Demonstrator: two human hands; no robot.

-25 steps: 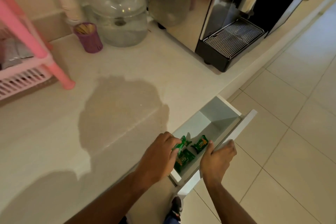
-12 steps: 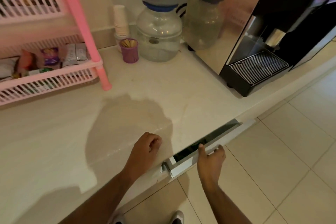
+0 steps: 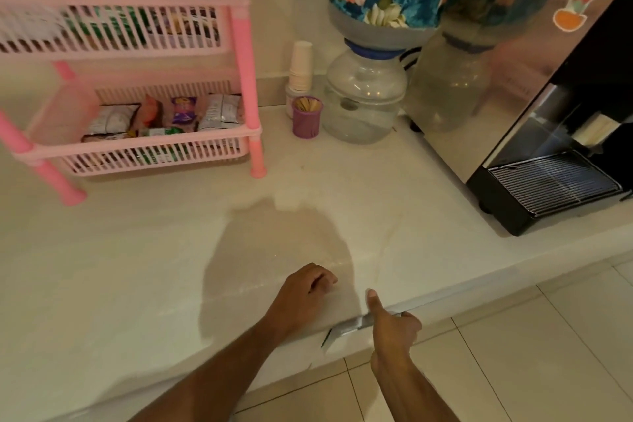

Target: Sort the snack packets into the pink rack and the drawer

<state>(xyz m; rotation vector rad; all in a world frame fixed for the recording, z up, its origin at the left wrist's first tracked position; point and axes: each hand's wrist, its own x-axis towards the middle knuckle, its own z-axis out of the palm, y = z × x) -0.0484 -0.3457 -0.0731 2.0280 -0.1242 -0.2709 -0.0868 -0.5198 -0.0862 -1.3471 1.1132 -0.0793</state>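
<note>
At lower centre, the right hand [image 3: 394,325] presses the white drawer front [image 3: 346,331], thumb raised, fingers curled on nothing. The left hand [image 3: 305,288] rests loosely fisted, empty, on the pale countertop [image 3: 137,267]. Upper left, blurred snack packets [image 3: 164,113] fill the pink slatted plastic rack [image 3: 239,44].

The rack [image 3: 137,79] stands on the counter [image 3: 171,250] far to my left, packets [image 3: 164,120] in it. The drawer [image 3: 346,331] sits below the counter's front edge, under my right hand [image 3: 394,325].
</note>
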